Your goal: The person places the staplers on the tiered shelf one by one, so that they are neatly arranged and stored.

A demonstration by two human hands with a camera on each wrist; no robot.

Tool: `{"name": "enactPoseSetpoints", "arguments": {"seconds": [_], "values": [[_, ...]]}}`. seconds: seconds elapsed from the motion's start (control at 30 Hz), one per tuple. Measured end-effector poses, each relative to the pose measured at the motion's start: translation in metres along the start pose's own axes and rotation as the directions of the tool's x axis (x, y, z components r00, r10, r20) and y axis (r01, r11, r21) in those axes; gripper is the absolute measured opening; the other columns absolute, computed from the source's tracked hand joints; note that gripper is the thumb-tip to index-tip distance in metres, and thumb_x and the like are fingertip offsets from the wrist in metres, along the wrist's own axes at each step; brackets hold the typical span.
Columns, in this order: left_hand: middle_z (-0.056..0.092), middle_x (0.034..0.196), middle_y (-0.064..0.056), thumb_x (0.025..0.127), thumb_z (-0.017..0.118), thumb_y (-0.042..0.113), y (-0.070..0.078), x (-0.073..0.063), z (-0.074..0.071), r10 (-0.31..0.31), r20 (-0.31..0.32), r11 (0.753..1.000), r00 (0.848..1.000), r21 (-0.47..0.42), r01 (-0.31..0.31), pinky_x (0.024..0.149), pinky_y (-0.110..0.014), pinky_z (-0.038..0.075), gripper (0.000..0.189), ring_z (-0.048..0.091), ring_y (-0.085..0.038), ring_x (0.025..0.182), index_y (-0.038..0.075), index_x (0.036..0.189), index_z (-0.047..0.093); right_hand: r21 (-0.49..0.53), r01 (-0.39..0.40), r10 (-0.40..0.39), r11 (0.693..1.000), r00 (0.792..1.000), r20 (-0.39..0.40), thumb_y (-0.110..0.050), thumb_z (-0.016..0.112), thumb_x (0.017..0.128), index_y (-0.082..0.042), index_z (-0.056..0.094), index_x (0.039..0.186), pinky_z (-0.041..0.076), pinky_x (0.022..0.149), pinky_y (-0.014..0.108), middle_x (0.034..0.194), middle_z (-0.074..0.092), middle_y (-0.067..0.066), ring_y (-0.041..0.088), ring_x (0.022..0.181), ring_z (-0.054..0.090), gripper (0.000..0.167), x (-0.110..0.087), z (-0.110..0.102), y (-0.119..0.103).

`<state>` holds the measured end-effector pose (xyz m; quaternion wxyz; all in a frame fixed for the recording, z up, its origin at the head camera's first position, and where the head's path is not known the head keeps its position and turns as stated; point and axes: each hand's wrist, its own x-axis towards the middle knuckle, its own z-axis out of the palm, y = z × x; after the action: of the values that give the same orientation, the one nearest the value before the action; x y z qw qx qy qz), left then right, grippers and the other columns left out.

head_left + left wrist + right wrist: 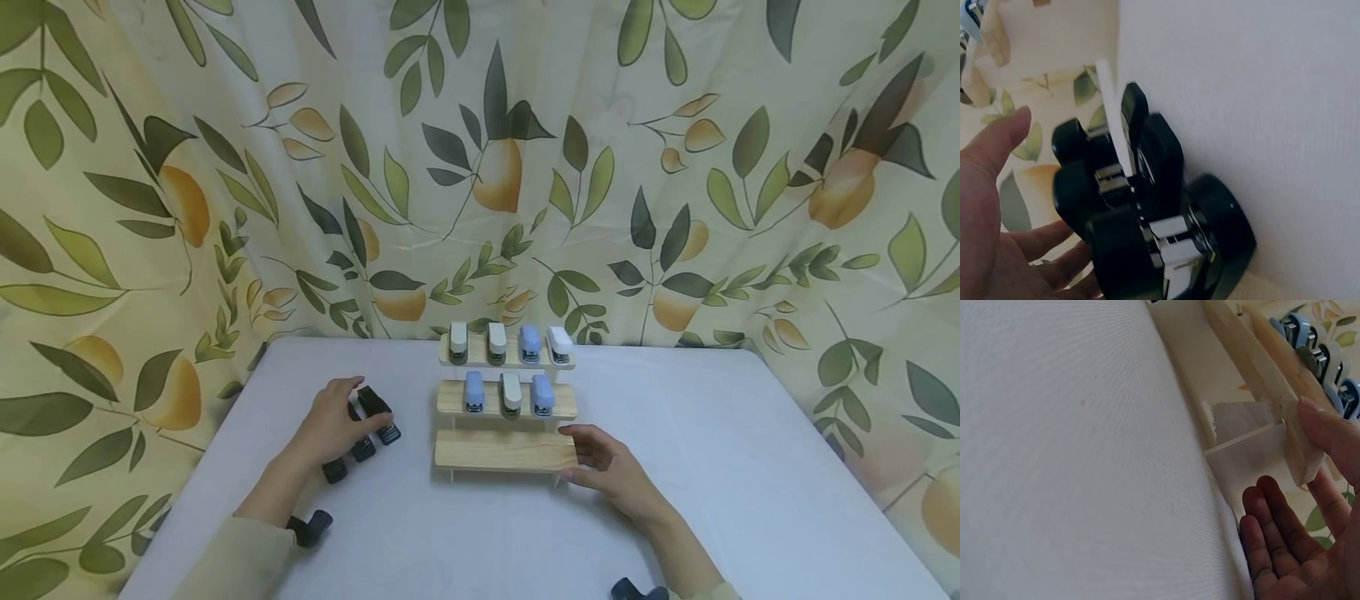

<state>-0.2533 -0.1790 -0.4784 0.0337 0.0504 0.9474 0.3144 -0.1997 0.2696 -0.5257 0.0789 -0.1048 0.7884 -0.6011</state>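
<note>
Three black staplers point(388, 432) stand side by side on the left of the table. My left hand point(330, 427) is spread over them, thumb toward the near end and fingers at the far side. In the left wrist view a gap shows between the thumb point(1007, 134) and the black staplers point(1119, 256). At the middle stands a three-step wooden display stand point(502, 450). My right hand point(611, 468) holds the right end of its lowest board point(1266, 372), thumb on one edge and index finger on the other, the remaining fingers loosely curled below.
On the top step sit several small staplers, two pale grey point(458, 340), one blue point(530, 342) and one white point(558, 343). The middle step bears two blue staplers point(474, 390) and a pale one point(511, 392). A leaf-patterned curtain point(480, 167) hangs behind the white table point(465, 542).
</note>
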Motion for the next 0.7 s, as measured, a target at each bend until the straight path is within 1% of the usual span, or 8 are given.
{"name": "enactPoseSetpoints", "arguments": {"seconds": [0.17,0.37,0.7], "values": [[0.035,0.161,-0.030,0.087,0.070,0.070,-0.008,0.008,0.001,-0.038,0.040,0.999,0.998,0.029,0.037,0.113,-0.069,0.039,0.105,0.036,-0.052,0.146,0.001,0.159,0.034,-0.009,-0.005,0.005,1.000,1.000,0.002,-0.014,0.083,0.087,-0.007,0.057,0.141,0.053,0.099,0.022,0.141,0.057,0.019,0.019,0.118,0.062,0.060,0.000,0.000,0.000],[0.039,0.157,-0.033,0.083,0.070,0.075,-0.012,0.016,0.002,-0.085,0.066,0.995,0.994,0.056,0.081,0.110,-0.069,0.042,0.111,0.041,-0.052,0.142,-0.002,0.156,0.037,-0.005,-0.007,0.007,1.000,1.000,0.005,-0.014,0.083,0.087,-0.005,0.056,0.142,0.053,0.099,0.022,0.142,0.056,0.019,0.020,0.118,0.062,0.061,0.000,0.000,-0.001],[0.045,0.152,-0.033,0.079,0.071,0.078,-0.017,0.025,-0.001,-0.098,0.108,0.991,0.989,0.098,0.087,0.104,-0.065,0.048,0.112,0.048,-0.051,0.134,-0.003,0.152,0.044,-0.012,-0.017,0.017,1.000,1.000,0.001,-0.015,0.083,0.087,-0.007,0.056,0.141,0.052,0.099,0.021,0.142,0.056,0.019,0.021,0.119,0.062,0.061,0.000,0.000,-0.002]]}}
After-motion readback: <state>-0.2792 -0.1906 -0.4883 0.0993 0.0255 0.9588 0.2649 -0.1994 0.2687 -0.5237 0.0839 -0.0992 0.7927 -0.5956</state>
